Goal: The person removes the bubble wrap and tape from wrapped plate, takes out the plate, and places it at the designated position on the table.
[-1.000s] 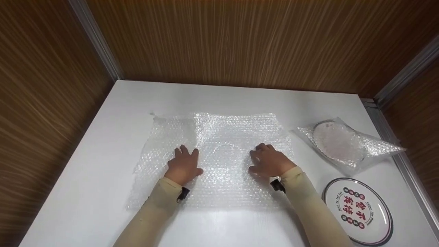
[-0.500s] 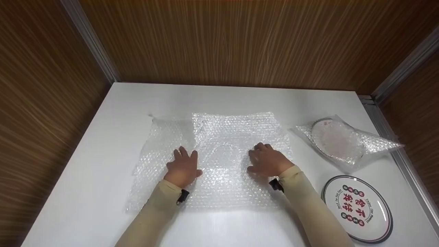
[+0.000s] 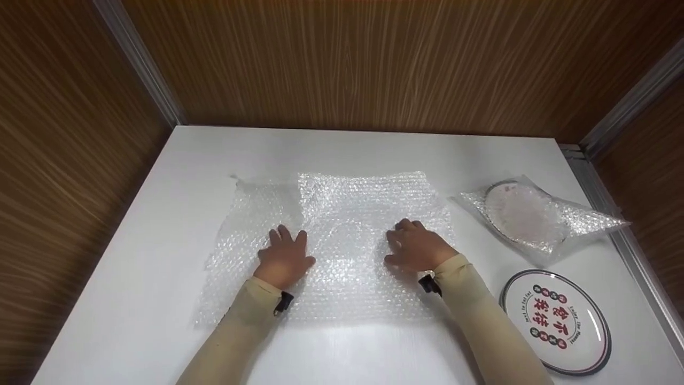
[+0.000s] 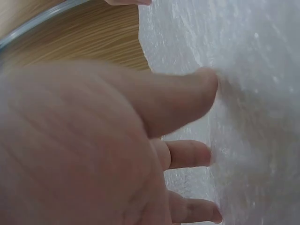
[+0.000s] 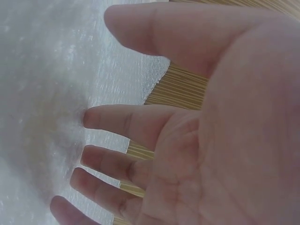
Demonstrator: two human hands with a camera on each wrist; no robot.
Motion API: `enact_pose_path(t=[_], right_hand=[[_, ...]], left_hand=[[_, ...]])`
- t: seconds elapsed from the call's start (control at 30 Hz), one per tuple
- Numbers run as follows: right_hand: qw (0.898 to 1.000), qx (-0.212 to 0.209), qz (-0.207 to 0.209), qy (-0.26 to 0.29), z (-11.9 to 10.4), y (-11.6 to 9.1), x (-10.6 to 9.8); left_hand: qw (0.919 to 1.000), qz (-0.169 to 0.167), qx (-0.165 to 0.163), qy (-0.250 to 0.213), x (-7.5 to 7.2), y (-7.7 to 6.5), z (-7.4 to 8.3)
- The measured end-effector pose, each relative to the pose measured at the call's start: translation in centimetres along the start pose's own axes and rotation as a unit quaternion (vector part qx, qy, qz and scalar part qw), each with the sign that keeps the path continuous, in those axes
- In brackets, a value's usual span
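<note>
A sheet of bubble wrap (image 3: 342, 289) lies on the white table, its right part looking thicker than the left. A faint round outline shows through its middle; what makes it is hidden. My left hand (image 3: 283, 260) rests on the wrap left of that outline, fingers spread. To the right of it, my right hand (image 3: 419, 247) touches the wrap with its fingertips, the fingers slightly bent. In the left wrist view the thumb (image 4: 187, 93) meets the wrap. The right wrist view shows the extended fingers (image 5: 126, 122) against it, with nothing gripped.
A white plate (image 3: 556, 321) with a dark rim and red and black lettering lies at the right. Behind it is a plate in bubble wrap (image 3: 526, 219), near the table's right edge. Wood-grain panels (image 3: 342, 64) stand around the white table (image 3: 133, 256).
The view has shifted slightly. Both hands stay in nearly the same place on the bubble wrap, and the plates have not moved.
</note>
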State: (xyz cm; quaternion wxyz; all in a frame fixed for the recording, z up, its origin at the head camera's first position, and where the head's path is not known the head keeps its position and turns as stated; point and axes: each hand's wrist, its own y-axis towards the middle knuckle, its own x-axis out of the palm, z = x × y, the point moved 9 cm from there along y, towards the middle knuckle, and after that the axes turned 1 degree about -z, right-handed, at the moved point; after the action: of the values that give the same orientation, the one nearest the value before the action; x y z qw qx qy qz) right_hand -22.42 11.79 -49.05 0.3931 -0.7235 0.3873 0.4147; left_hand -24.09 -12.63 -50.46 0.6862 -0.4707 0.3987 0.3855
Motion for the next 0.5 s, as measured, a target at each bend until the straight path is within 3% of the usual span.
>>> enact_pose_path(t=[0.3, 0.5], right_hand=[[1.0, -0.005, 0.008, -0.006, -0.47, 0.27, 0.05], [1.0, 0.012, 0.004, -0.02, 0.13, 0.21, 0.13]], left_hand=[[0.9993, 0.01, -0.017, 0.031, 0.36, 0.07, -0.05], [0.9994, 0.028, 0.009, 0.017, -0.3, -0.09, 0.45]])
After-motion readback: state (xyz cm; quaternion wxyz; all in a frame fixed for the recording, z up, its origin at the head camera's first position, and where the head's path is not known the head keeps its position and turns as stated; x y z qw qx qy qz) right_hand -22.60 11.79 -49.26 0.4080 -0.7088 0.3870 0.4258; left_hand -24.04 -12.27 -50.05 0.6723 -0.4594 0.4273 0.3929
